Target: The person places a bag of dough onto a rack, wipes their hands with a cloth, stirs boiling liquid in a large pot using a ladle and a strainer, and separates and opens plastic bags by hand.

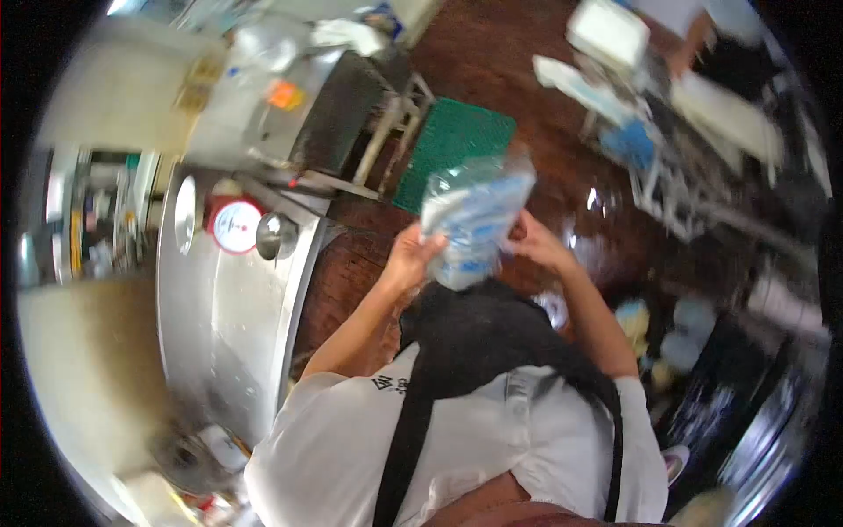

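Observation:
A clear plastic bag (pixel 479 215) with white contents and blue print is held up in front of my apron, blurred by motion. My left hand (pixel 414 256) grips its left edge, with the thumb lying on the front. At the bag's right edge, the fingers of my right hand (pixel 536 243) are pinched together on the plastic. What exactly the bag contains is too blurred to make out.
On my left runs a steel counter (pixel 237 307) with a red dial scale (pixel 237 226) and a metal bowl (pixel 277 235). Ahead, a green mat (pixel 457 145) lies on the wet brown floor (pixel 465 61). Another person's arm (pixel 694 44) shows at the upper right, near a white box (pixel 608 33).

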`<state>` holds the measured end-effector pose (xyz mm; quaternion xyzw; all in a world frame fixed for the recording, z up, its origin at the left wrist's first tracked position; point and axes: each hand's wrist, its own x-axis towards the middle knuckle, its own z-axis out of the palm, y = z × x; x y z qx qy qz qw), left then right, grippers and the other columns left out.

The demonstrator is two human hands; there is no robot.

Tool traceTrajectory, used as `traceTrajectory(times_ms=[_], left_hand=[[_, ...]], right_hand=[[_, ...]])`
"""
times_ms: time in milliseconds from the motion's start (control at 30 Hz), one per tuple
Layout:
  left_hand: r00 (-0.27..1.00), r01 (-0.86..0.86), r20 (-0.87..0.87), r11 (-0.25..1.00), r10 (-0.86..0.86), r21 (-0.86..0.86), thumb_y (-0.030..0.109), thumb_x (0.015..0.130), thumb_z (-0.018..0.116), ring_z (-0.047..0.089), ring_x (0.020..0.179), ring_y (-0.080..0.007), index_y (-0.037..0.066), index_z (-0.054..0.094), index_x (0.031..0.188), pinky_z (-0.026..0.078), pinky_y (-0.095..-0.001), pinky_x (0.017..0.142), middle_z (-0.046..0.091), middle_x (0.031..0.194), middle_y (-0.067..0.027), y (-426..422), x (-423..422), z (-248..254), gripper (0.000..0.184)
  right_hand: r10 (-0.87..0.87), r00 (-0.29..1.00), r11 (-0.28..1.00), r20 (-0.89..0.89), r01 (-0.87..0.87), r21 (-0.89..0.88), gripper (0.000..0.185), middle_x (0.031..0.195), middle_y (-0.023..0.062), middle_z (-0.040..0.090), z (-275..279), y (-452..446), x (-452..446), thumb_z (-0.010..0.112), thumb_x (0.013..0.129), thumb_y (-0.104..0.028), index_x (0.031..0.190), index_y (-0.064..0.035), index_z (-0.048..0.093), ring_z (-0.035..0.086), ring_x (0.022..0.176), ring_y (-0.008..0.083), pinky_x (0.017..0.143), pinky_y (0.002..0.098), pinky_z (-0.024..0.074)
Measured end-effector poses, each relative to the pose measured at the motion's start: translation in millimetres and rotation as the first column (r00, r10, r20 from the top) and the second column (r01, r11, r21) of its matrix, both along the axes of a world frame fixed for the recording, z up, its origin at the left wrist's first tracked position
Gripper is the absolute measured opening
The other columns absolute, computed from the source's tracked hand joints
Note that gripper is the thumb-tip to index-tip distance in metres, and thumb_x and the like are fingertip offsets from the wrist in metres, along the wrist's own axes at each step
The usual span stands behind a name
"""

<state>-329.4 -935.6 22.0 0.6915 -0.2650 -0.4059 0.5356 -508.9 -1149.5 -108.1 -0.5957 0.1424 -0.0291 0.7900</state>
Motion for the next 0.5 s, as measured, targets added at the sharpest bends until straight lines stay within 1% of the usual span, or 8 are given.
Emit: traceTrajectory(times_ms=[67,100,133,200,233,333,400,500], left_hand=[[0.981,-0.042,-0.194,0.995,0.023,-0.093,0.015,0.094,0.066,0.061,0.096,-0.0106,0.002,0.059,0.123,0.05,-0.0302,0.087,0.068,0.108,-0.0043,5,36,-11,0.032],[0.986,-0.103,-0.141,0.992,0.091,-0.078,0.014,0.094,0.066,0.061,0.098,-0.012,0.001,0.058,0.124,0.049,-0.0305,0.088,0.067,0.11,-0.0056,5,56,-19,0.034],[0.983,-0.164,-0.094,0.985,0.158,-0.058,0.013,0.094,0.066,0.061,0.099,-0.0134,0.0,0.056,0.126,0.049,-0.0308,0.089,0.067,0.111,-0.0068,8,77,-26,0.036],[0.963,-0.269,0.02,0.962,0.27,-0.039,0.011,0.093,0.065,0.061,0.102,-0.016,-0.001,0.053,0.129,0.048,-0.0314,0.092,0.066,0.114,-0.0095,10,132,-43,0.04],[0.946,-0.312,0.081,0.949,0.314,-0.034,0.011,0.092,0.065,0.061,0.103,-0.0172,-0.002,0.052,0.129,0.047,-0.0316,0.092,0.066,0.115,-0.011,17,158,-53,0.041],[0.91,-0.402,0.119,0.915,0.397,0.027,0.01,0.091,0.065,0.061,0.103,-0.0197,-0.002,0.052,0.129,0.047,-0.0325,0.092,0.066,0.115,-0.0139,14,236,-45,0.042],[0.906,-0.418,0.045,0.907,0.42,-0.047,0.01,0.091,0.065,0.061,0.103,-0.0193,-0.002,0.051,0.13,0.047,-0.0326,0.092,0.066,0.115,-0.0127,6,287,-43,0.043],[0.928,-0.364,0.026,0.921,0.37,-0.136,0.014,0.094,0.063,0.059,0.106,-0.0171,-0.001,0.05,0.131,0.046,-0.0318,0.093,0.064,0.117,-0.0085,-20,347,52,0.042]], right_hand=[[0.125,0.992,0.986,0.008,-0.125,0.109,0.083,0.144,0.0115,0.047,29,-2,53,0.079,0.082,-0.022,0.147,-0.0036,0.032,0.045,0.132,0.0212,0.109,0.04,0.0396],[0.175,0.984,0.959,0.019,-0.175,0.224,0.065,0.133,0.0092,0.058,51,-1,79,0.076,0.085,-0.019,0.139,-0.0017,0.046,0.054,0.123,0.021,0.106,0.0381,0.0424],[0.196,0.981,0.967,-0.004,-0.193,0.166,0.048,0.118,0.0073,0.067,53,-2,109,0.074,0.087,-0.016,0.128,0.0001,0.056,0.061,0.112,0.0197,0.101,0.0359,0.0453],[0.155,0.983,0.967,-0.098,-0.172,-0.19,0.037,0.114,0.0059,0.068,65,-2,170,0.071,0.089,-0.014,0.122,-0.001,0.06,0.061,0.106,0.0153,0.096,0.0334,0.0472],[0.112,0.988,0.955,-0.106,-0.137,-0.263,0.036,0.112,0.0058,0.068,56,2,200,0.07,0.09,-0.014,0.12,0.0001,0.059,0.061,0.104,0.0135,0.093,0.0314,0.0476],[0.086,0.996,0.989,0.028,-0.082,-0.123,0.038,0.116,0.0068,0.065,57,11,288,0.066,0.092,-0.01,0.126,0.0011,0.052,0.06,0.102,0.0136,0.091,0.0309,0.0477],[0.034,0.999,0.953,0.017,-0.027,-0.302,0.036,0.113,0.0101,0.067,78,-3,336,0.066,0.092,-0.011,0.123,0.0016,0.053,0.062,0.101,0.0155,0.09,0.032,0.0492],[-0.048,0.98,0.949,0.194,0.105,-0.297,0.038,0.115,0.0107,0.065,110,-23,408,0.065,0.094,-0.015,0.124,0.0018,0.051,0.062,0.102,0.0169,0.09,0.0331,0.0498]])
